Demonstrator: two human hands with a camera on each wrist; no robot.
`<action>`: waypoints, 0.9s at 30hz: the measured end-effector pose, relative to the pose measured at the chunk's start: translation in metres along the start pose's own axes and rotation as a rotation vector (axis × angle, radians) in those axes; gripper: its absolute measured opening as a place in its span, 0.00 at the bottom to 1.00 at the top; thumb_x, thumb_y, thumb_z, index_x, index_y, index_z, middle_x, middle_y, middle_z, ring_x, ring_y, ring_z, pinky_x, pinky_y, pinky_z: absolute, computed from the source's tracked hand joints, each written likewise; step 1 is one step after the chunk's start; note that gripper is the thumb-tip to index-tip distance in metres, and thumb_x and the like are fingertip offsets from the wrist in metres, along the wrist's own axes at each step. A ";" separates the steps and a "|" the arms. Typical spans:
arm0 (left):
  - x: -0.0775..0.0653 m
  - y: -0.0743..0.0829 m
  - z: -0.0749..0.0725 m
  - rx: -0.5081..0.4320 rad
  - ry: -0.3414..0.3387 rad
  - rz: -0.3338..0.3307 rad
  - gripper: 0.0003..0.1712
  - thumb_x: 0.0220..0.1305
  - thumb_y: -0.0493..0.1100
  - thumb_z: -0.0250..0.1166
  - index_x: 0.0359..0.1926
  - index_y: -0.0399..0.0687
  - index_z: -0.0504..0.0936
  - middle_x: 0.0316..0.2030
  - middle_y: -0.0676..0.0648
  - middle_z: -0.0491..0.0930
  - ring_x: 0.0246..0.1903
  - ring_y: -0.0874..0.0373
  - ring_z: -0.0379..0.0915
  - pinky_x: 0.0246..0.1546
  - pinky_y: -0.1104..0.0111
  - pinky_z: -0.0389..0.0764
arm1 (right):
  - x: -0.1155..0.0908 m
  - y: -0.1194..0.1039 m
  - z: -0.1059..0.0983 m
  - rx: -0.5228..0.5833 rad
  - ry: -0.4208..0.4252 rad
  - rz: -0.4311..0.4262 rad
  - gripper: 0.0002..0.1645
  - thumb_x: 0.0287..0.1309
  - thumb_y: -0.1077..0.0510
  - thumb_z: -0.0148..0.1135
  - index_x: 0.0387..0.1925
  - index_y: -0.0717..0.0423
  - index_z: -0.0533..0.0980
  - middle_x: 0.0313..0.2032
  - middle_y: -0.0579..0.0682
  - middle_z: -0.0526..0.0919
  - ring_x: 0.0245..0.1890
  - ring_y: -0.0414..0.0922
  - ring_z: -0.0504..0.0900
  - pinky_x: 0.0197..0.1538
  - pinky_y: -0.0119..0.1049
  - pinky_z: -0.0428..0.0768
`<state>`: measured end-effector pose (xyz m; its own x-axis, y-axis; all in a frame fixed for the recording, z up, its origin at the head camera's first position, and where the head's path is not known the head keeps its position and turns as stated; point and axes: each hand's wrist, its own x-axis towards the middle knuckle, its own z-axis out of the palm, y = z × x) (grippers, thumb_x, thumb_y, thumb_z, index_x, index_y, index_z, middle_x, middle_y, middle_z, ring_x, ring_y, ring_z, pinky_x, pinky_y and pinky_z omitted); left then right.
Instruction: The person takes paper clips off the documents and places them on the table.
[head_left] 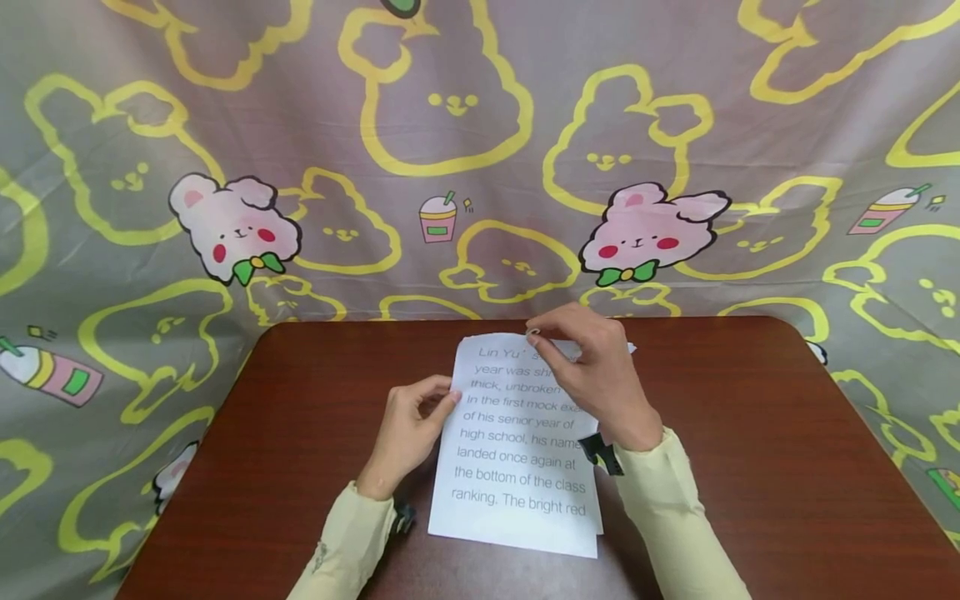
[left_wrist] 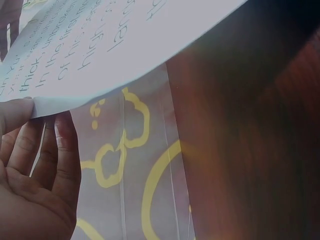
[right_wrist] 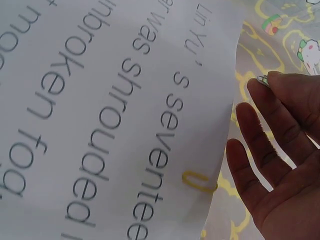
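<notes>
A few white sheets of printed paper are held up over the table, stacked with their edges slightly offset. At their left edge my left hand pinches them, thumb on the printed face and fingers behind, as the left wrist view shows. Above the top edge is my right hand, its thumb and index finger pinching a small striped paper clip. The other fingers are spread apart. In the right wrist view a yellow paper clip sits on the sheets' top edge; the right hand hides it in the head view.
A dark reddish-brown wooden table with rounded far corners lies beneath. Behind it hangs a grey curtain with yellow outlines and pink cartoon animals. A black strap piece sits at the right wrist.
</notes>
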<state>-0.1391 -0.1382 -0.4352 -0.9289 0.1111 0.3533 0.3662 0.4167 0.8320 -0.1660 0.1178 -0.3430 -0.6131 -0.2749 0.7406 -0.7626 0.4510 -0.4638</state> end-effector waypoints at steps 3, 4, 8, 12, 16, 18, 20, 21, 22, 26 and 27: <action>0.000 -0.001 -0.001 -0.004 0.010 -0.009 0.06 0.70 0.34 0.67 0.45 0.41 0.89 0.34 0.44 0.91 0.28 0.62 0.84 0.30 0.71 0.84 | 0.000 0.002 -0.002 -0.002 0.006 0.009 0.10 0.59 0.68 0.73 0.42 0.57 0.87 0.38 0.50 0.91 0.40 0.44 0.88 0.47 0.23 0.80; 0.000 -0.001 -0.001 -0.006 0.013 -0.012 0.06 0.70 0.34 0.67 0.45 0.41 0.89 0.34 0.44 0.91 0.28 0.61 0.84 0.30 0.71 0.84 | 0.000 0.002 -0.003 -0.001 0.009 0.013 0.10 0.59 0.68 0.73 0.42 0.57 0.87 0.38 0.50 0.91 0.40 0.44 0.88 0.47 0.22 0.80; 0.001 -0.001 -0.002 -0.010 0.016 -0.021 0.06 0.70 0.34 0.67 0.45 0.41 0.89 0.34 0.44 0.91 0.28 0.61 0.84 0.30 0.71 0.84 | 0.000 0.004 -0.006 -0.003 0.017 0.031 0.10 0.58 0.69 0.73 0.42 0.58 0.87 0.38 0.51 0.91 0.39 0.43 0.88 0.48 0.20 0.80; 0.001 -0.002 -0.003 -0.008 0.015 -0.022 0.06 0.71 0.34 0.67 0.45 0.40 0.89 0.35 0.43 0.91 0.29 0.62 0.84 0.31 0.71 0.85 | -0.001 0.007 -0.009 -0.005 0.027 0.053 0.10 0.58 0.70 0.73 0.41 0.58 0.87 0.37 0.51 0.91 0.38 0.43 0.88 0.47 0.19 0.79; 0.001 -0.003 -0.005 -0.013 0.033 -0.027 0.06 0.70 0.34 0.68 0.45 0.40 0.89 0.35 0.43 0.91 0.29 0.62 0.84 0.31 0.72 0.85 | -0.002 0.009 -0.011 -0.014 0.025 0.068 0.10 0.57 0.69 0.74 0.41 0.58 0.87 0.37 0.51 0.91 0.37 0.44 0.88 0.47 0.19 0.79; 0.001 -0.005 -0.006 -0.015 0.041 -0.029 0.06 0.70 0.33 0.68 0.45 0.41 0.89 0.35 0.43 0.92 0.30 0.63 0.85 0.31 0.72 0.84 | -0.002 0.009 -0.011 -0.018 0.023 0.075 0.10 0.58 0.69 0.74 0.42 0.57 0.88 0.37 0.51 0.91 0.38 0.45 0.88 0.48 0.19 0.79; 0.001 -0.006 -0.008 -0.016 0.043 -0.028 0.07 0.70 0.33 0.68 0.45 0.41 0.89 0.36 0.42 0.92 0.30 0.63 0.85 0.31 0.72 0.84 | -0.002 0.010 -0.012 -0.024 0.023 0.079 0.10 0.58 0.69 0.74 0.42 0.58 0.88 0.37 0.51 0.91 0.39 0.45 0.88 0.49 0.20 0.79; 0.001 -0.007 -0.008 -0.017 0.043 -0.028 0.07 0.70 0.33 0.68 0.45 0.41 0.89 0.36 0.42 0.92 0.30 0.63 0.85 0.31 0.72 0.84 | -0.002 0.010 -0.013 -0.024 0.024 0.082 0.10 0.58 0.69 0.73 0.42 0.58 0.87 0.37 0.51 0.91 0.39 0.45 0.88 0.49 0.20 0.79; 0.002 -0.008 -0.008 -0.018 0.043 -0.028 0.07 0.70 0.33 0.68 0.46 0.41 0.89 0.36 0.42 0.92 0.30 0.63 0.85 0.31 0.72 0.84 | -0.002 0.010 -0.014 -0.023 0.026 0.083 0.10 0.58 0.69 0.73 0.42 0.58 0.87 0.37 0.51 0.91 0.39 0.45 0.88 0.50 0.19 0.79; 0.004 -0.010 -0.010 -0.017 0.049 -0.040 0.06 0.70 0.33 0.67 0.45 0.40 0.89 0.36 0.41 0.92 0.30 0.63 0.85 0.31 0.72 0.84 | -0.002 0.013 -0.018 -0.027 0.038 0.088 0.11 0.59 0.70 0.72 0.43 0.58 0.87 0.38 0.51 0.91 0.39 0.46 0.88 0.47 0.19 0.78; 0.004 -0.010 -0.010 -0.015 0.055 -0.042 0.06 0.70 0.33 0.68 0.45 0.40 0.89 0.36 0.41 0.92 0.30 0.62 0.85 0.31 0.72 0.85 | -0.002 0.014 -0.019 -0.029 0.043 0.088 0.11 0.59 0.70 0.72 0.43 0.58 0.87 0.38 0.51 0.91 0.39 0.46 0.88 0.43 0.19 0.78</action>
<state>-0.1462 -0.1513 -0.4378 -0.9393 0.0439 0.3403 0.3280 0.4060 0.8530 -0.1713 0.1403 -0.3417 -0.6677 -0.1970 0.7179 -0.6993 0.4966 -0.5142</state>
